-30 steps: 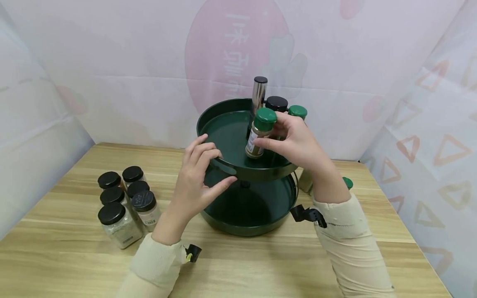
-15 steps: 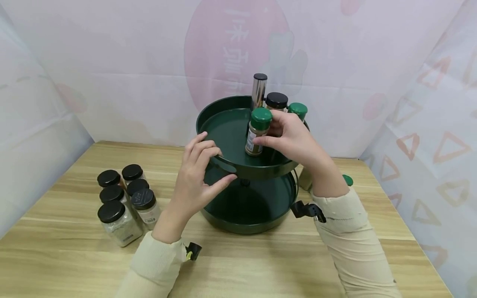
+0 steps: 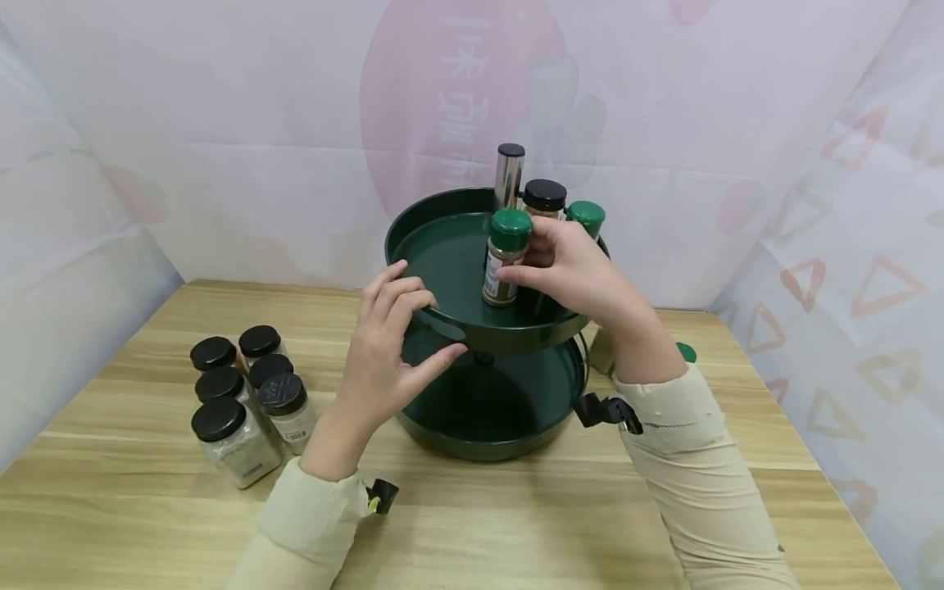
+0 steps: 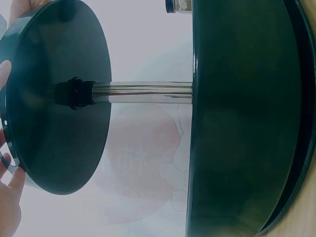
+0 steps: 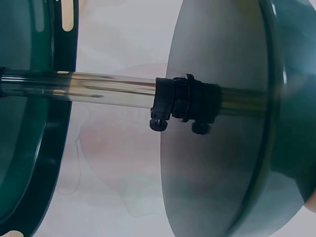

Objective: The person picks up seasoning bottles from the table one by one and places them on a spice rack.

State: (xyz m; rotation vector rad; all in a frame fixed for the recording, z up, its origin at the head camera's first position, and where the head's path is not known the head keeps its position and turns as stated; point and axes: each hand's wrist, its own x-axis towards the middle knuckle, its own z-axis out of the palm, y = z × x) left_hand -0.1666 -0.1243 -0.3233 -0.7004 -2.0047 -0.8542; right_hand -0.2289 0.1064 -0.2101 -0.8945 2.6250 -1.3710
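A dark green two-tier rack [image 3: 450, 254] stands mid-table around a metal pole [image 4: 143, 93]. My left hand [image 3: 379, 352] grips the near-left rim of its upper tray at the handle cutout, fingers over the edge and thumb beneath. In the upper tray, my right hand [image 3: 590, 274] holds a small spice jar [image 3: 510, 232] with a green lid and brown contents, thumb at the front. The jar stands upright, its base at the tray floor. Behind that hand are a black-lidded jar [image 3: 544, 195] and another green-lidded jar [image 3: 586, 215], both partly hidden.
Several black-lidded seasoning jars [image 3: 239, 447] are grouped at the left of the wooden table [image 3: 516, 524]. The rack's lower tray [image 3: 487, 410] sits below the upper one. Behind the right forearm, a green lid [image 3: 687, 352] shows. A printed white cloth [image 3: 280, 205] hangs at the back.
The green-lidded jar in my right hand has shifted slightly left and tipped more upright on the upper tray. My left hand keeps its grip on the rim.
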